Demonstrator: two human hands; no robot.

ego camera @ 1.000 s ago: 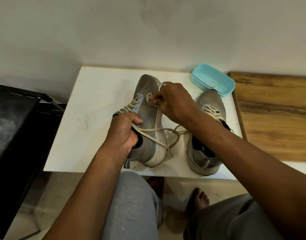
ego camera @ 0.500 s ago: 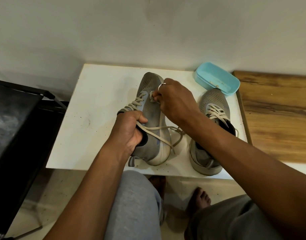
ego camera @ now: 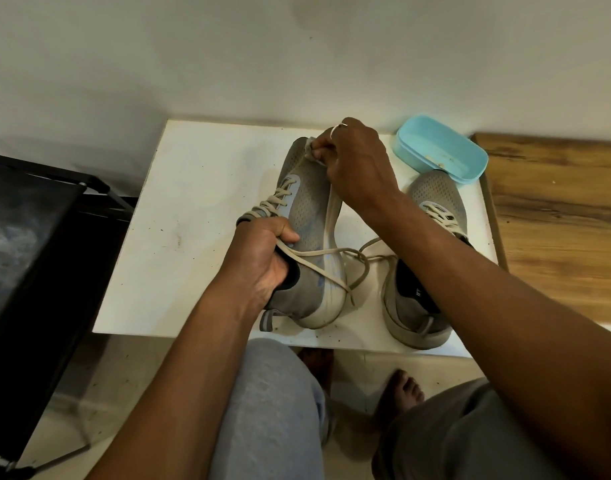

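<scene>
Foreground: knees in grey trousers [ego camera: 273,410] and a bare foot [ego camera: 402,389], below the near edge of the table.
Support: white table [ego camera: 193,202], its surface speckled with marks.
Left hand [ego camera: 262,258]: curled firmly round the heel collar of the held shoe, with one lace strand passing under the thumb.
Held shoe [ego camera: 307,202]: grey mesh trainer tipped onto its side. The heel rests by the near edge, the toe points at the far edge and the pale sole rim faces right.
Loose lace [ego camera: 331,252]: untied, trailing across the heel and onto the table towards the neighbouring shoe.
Second shoe [ego camera: 435,192]: upright on its sole, just beside the held shoe along the right edge, partly hidden by the right forearm.
Right hand [ego camera: 356,168]: fingertips pinch a small pale cloth [ego camera: 309,148] against the toe.
Blue tub [ego camera: 402,150]: at the far right corner, with specks of residue inside that cannot be identified.
Flanks: black rack [ego camera: 37,237] to the left, wooden top [ego camera: 556,220] to the right.
Handling, judged: the shoe is light. The mesh upper is soft and will dent under rubbing, while the sole rim is stiffer. The heel collar gives the soundest hold, since pressure at the toe would pivot the shoe unless the heel is braced. The trailing lace could snag.
</scene>
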